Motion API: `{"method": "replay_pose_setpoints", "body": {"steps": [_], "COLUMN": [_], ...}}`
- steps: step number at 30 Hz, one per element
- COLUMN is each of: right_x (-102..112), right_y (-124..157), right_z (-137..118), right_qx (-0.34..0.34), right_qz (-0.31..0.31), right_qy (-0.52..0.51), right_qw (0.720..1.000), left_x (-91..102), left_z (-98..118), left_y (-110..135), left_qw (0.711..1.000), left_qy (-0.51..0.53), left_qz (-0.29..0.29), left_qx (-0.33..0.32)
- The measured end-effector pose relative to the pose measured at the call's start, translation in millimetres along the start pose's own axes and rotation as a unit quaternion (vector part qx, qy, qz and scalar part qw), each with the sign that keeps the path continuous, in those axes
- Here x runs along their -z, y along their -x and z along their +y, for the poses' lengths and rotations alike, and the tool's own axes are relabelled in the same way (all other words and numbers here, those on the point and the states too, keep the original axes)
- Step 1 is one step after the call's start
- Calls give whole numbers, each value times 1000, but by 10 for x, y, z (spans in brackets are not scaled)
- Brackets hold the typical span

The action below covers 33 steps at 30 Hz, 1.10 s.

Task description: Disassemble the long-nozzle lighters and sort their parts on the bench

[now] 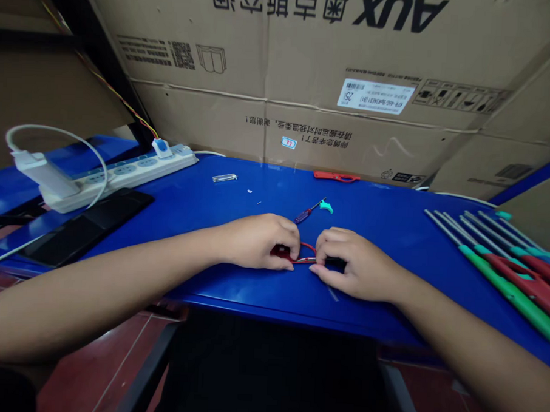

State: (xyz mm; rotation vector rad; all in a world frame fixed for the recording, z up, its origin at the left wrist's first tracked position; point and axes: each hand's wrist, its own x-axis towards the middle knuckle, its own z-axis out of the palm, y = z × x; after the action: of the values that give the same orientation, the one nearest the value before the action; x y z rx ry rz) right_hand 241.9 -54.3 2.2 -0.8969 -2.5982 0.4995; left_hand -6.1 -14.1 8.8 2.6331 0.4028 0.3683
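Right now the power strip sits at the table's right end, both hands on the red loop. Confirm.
No: the head view shows the power strip at the blue table's left end, left hand and right hand on the red loop.

Left hand (257, 242), right hand (358, 265), fingers (290, 230) curled

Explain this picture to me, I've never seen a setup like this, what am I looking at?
This view comes from a camera worn on a person's head, looking down at their bare hands; there's no machine. The left hand holds a small red part, and a thin red loop runs toward the right hand. On the blue table lie a red-handled screwdriver, a teal plastic piece, long metal-shafted tools with red and green handles, and a power strip.
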Motion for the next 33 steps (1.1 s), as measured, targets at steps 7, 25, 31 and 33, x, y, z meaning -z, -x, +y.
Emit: {"method": "replay_pose_setpoints", "body": {"steps": [7,25,31,33], "right_x": [-21,-8,-17,-26], "right_y": [16,45,47,43], "right_z": [-44,-133,-212,-211], "right_qx": [-61,-117,-117,-123], "right_qz": [19,21,21,13], "right_qy": [57,90,132,115], "right_qw": [996,989,984,986], "left_x": [-12,-56,-69,-74], "left_z": [40,130,154,163], "left_y": [7,9,-19,-24], "left_qw": [1000,999,998,996], "left_qy": [-6,-47,-16,6], "left_qz": [14,9,6,6], "left_qx": [2,19,65,90]}}
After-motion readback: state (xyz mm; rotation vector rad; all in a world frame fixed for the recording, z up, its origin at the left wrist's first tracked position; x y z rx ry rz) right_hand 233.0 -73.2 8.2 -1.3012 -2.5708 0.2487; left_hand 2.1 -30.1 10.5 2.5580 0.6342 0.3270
